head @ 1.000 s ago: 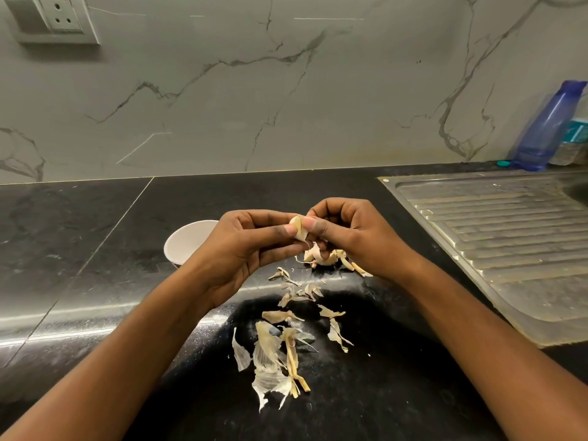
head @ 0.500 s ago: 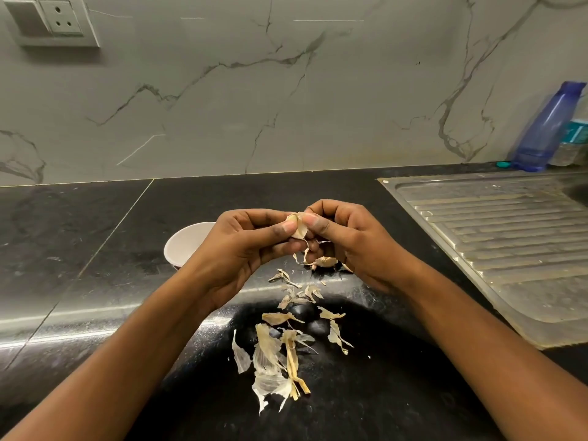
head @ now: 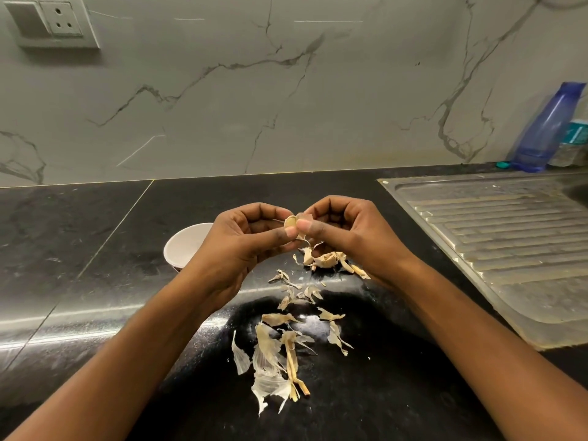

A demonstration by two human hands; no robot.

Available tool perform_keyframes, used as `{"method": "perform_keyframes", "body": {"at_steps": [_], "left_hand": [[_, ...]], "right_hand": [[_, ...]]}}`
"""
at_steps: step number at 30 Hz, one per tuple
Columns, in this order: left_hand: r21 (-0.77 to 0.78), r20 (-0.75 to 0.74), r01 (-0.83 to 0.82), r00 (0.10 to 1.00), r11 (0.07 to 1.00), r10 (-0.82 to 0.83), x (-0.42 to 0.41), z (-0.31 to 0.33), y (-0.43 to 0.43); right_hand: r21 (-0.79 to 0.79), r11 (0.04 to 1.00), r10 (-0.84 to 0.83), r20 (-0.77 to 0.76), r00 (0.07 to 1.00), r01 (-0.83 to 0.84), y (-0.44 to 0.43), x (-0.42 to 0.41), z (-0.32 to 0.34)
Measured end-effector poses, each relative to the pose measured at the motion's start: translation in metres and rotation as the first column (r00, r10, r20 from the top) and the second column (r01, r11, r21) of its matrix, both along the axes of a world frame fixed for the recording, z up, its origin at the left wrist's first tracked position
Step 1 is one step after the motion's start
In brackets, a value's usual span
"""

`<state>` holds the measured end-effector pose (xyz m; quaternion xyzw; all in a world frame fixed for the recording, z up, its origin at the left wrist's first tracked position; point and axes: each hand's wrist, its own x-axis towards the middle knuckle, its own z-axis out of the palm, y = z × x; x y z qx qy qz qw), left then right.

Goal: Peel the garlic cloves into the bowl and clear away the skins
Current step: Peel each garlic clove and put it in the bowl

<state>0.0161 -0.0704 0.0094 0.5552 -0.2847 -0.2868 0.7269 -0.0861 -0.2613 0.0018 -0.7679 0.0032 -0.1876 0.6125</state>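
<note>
Head view showed left hand (head: 241,246) and right hand (head: 346,237) pinching one clove (head: 290,221), its skin (head: 301,215) newly peeled back, nearly ready for the bowl (head: 183,246) by the left hand.

A pale garlic clove (head: 290,221) is held above scattered papery skins (head: 273,351), the white bowl (head: 183,246) standing left.

- Left grip (head: 241,246): bare, its thumbnail (head: 290,232) short and pale.
- Right grip (head: 353,230): bare too, thumbnail trimmed short.
- Left forearm (head: 127,361), from 7 o'clock: bare skin throughout.
- Right forearm (head: 477,345), from 5 o'clock: likewise bare.
</note>
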Motion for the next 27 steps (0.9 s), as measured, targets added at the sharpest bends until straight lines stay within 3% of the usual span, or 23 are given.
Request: {"method": "perform_keyframes", "body": {"at_steps": [6,13,18,21,27], "left_hand": [[-0.026,-0.033,0.035,0.999,0.999,-0.036,0.0021,-0.0042,-0.0006],[-0.059,-0.03,0.034,0.999,0.998,-0.035,0.0028,-0.0016,0.0004],[-0.075,-0.016,-0.048,0.999,0.996,0.047,0.0022,-0.0048,-0.0029],[-0.081,0.087,-0.094,0.991,0.992,0.101,0.0031,-0.0046,-0.0027],[-0.062,0.322,-0.151,0.933,0.987,0.163,0.0022,-0.0046,-0.0006]], "right_hand": [[-0.017,1.0,-0.001,0.008,1.0,0.001,-0.0035,0.0023,-0.0045],[0.139,0.987,0.08,-0.014,0.997,-0.077,-0.0015,0.0021,-0.0036],[0.106,0.994,-0.018,-0.024,1.0,0.021,0.0001,0.0041,-0.0046],[0.14,0.989,-0.051,-0.042,0.998,0.056,0.0005,0.0039,-0.0036],[0.196,0.98,0.037,-0.112,0.993,-0.014,0.0008,0.0051,-0.0073]]}}
